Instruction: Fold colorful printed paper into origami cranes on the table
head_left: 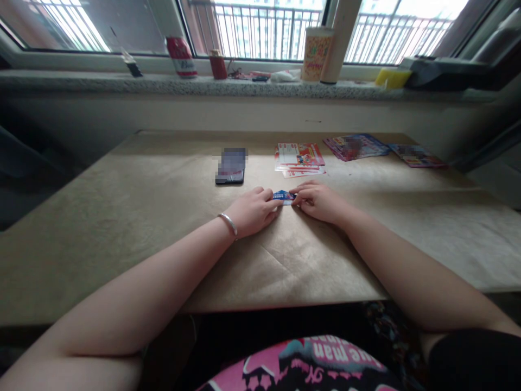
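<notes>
A small piece of folded printed paper (284, 196), blue on top with a pale lower edge, lies on the tan tabletop between my hands. My left hand (254, 210) has its fingers closed on the paper's left end; a silver bangle circles that wrist. From the other side, my right hand (317, 201) pinches the right end with thumb and fingers. The fingers cover both ends of the paper. Just beyond my hands lie several red and white printed sheets (299, 156), loosely stacked.
A dark phone (231, 165) lies left of the sheets. Colourful leaflets (358, 146) and another printed pile (417, 155) sit at the back right. The windowsill (244, 89) holds a red can (181, 57), a red bottle (218, 65), a patterned cup (316, 54) and a yellow item (393, 79).
</notes>
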The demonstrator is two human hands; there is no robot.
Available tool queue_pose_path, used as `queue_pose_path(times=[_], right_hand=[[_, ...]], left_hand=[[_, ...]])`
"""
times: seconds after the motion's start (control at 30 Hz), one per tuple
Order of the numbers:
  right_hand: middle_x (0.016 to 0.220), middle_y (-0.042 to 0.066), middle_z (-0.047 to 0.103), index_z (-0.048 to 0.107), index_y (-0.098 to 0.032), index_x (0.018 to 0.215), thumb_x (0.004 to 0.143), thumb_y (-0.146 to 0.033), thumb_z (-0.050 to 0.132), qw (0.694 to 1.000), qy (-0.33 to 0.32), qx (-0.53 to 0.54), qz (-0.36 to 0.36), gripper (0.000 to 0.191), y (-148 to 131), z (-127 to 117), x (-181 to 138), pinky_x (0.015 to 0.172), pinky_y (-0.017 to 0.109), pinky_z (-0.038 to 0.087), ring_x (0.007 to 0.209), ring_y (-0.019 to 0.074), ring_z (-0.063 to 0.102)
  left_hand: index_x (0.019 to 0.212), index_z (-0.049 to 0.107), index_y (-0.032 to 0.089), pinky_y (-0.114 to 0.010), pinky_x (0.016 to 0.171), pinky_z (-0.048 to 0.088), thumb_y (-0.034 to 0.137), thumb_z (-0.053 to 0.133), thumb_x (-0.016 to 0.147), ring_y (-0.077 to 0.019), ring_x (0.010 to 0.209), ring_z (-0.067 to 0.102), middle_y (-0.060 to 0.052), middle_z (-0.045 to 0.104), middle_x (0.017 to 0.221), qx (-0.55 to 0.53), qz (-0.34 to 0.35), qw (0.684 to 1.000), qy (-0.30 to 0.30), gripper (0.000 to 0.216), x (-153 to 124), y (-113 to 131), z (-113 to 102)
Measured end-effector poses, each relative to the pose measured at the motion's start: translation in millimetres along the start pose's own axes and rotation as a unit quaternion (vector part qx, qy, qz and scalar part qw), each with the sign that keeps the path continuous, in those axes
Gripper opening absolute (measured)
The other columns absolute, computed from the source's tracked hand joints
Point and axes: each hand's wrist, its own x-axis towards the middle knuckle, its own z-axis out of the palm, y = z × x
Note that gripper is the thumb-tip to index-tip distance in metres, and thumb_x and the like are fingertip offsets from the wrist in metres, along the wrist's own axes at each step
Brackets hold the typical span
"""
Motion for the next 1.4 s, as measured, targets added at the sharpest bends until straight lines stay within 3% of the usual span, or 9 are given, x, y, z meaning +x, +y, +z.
queue_pose_path(times=[0.17,0.3,0.43,0.53,0.63,0.93,1.2,1.27,1.4], right_hand=[[0.108,0.005,0.073,0.075,-0.021,0.081,0.075,-0.006,0.055,1.000,-0.012,0.002,-0.007,0.026,0,0,1,0.095,0.038,0.048,0.100,0.0204,0.062],[0.109,0.005,0.072,0.074,-0.021,0.082,0.075,-0.006,0.054,1.000,-0.012,-0.001,-0.012,0.026,1,0,1,0.095,0.037,0.047,0.100,0.0198,0.062],[0.100,0.005,0.073,0.074,-0.021,0.087,0.079,-0.010,0.054,1.000,-0.019,-0.007,0.005,0.024,-1,-2,1,0.089,0.033,0.049,0.094,0.0189,0.063],[0.090,0.007,0.072,0.074,-0.021,0.095,0.083,-0.016,0.055,0.999,-0.021,-0.021,0.033,0.023,-6,-5,1,0.084,0.031,0.049,0.089,0.0186,0.063],[0.089,0.007,0.071,0.074,-0.021,0.101,0.085,-0.018,0.055,0.999,-0.033,-0.017,0.015,0.025,-12,-6,1,0.085,0.031,0.049,0.090,0.0185,0.063],[0.098,0.007,0.071,0.073,-0.021,0.103,0.084,-0.017,0.055,0.995,-0.056,-0.035,-0.073,0.026,-25,1,3,0.088,0.034,0.047,0.094,0.0203,0.058],[0.102,0.006,0.067,0.072,-0.024,0.101,0.081,-0.015,0.058,0.997,-0.006,-0.059,-0.043,0.025,-17,0,3,0.092,0.036,0.045,0.099,0.0216,0.055],[0.109,0.006,0.066,0.071,-0.024,0.101,0.081,-0.015,0.058,0.997,0.006,-0.067,-0.045,0.026,-12,0,2,0.096,0.038,0.044,0.105,0.0223,0.053],[0.112,0.005,0.068,0.071,-0.023,0.101,0.084,-0.015,0.055,0.995,0.009,-0.079,-0.065,0.025,-8,0,2,0.099,0.039,0.042,0.109,0.0223,0.053]], left_hand=[[0.109,0.068,0.016,-0.035,0.080,0.048,0.029,0.042,0.096,-0.0217,0.090,0.056,-0.012,0.061,0.099,0.009,-0.005,1.000,-0.023,0.032,6,6,-2],[0.113,0.067,0.017,-0.034,0.079,0.049,0.030,0.043,0.096,-0.0217,0.091,0.056,-0.011,0.061,0.101,0.007,0.005,1.000,-0.027,0.032,4,2,-3],[0.123,0.062,0.016,-0.034,0.087,0.049,0.030,0.049,0.094,-0.0221,0.098,0.056,-0.011,0.062,0.109,-0.017,0.026,0.999,-0.022,0.036,-3,-10,1],[0.121,0.064,0.016,-0.036,0.096,0.046,0.032,0.047,0.095,-0.0218,0.106,0.056,-0.011,0.062,0.116,-0.032,0.009,0.999,-0.010,0.035,-5,-19,6],[0.119,0.065,0.019,-0.039,0.099,0.044,0.036,0.045,0.096,-0.0226,0.111,0.056,-0.010,0.062,0.122,-0.027,-0.017,0.999,0.008,0.034,-5,-23,9],[0.129,0.053,0.013,-0.038,0.095,0.044,0.049,0.050,0.092,-0.0262,0.108,0.059,-0.013,0.063,0.119,-0.012,-0.063,0.998,-0.021,0.052,-1,-3,5],[0.135,0.048,0.015,-0.041,0.102,0.041,0.055,0.053,0.088,-0.0287,0.119,0.053,-0.014,0.057,0.131,-0.041,-0.053,0.997,-0.033,0.063,-3,-1,3],[0.136,0.048,0.015,-0.041,0.104,0.040,0.052,0.054,0.087,-0.0282,0.121,0.052,-0.013,0.056,0.132,-0.055,-0.044,0.997,-0.024,0.061,-4,-3,5],[0.131,0.051,0.015,-0.039,0.105,0.041,0.029,0.054,0.086,-0.0238,0.120,0.054,-0.010,0.061,0.128,-0.089,-0.002,0.996,-0.001,0.047,-2,-6,8]])
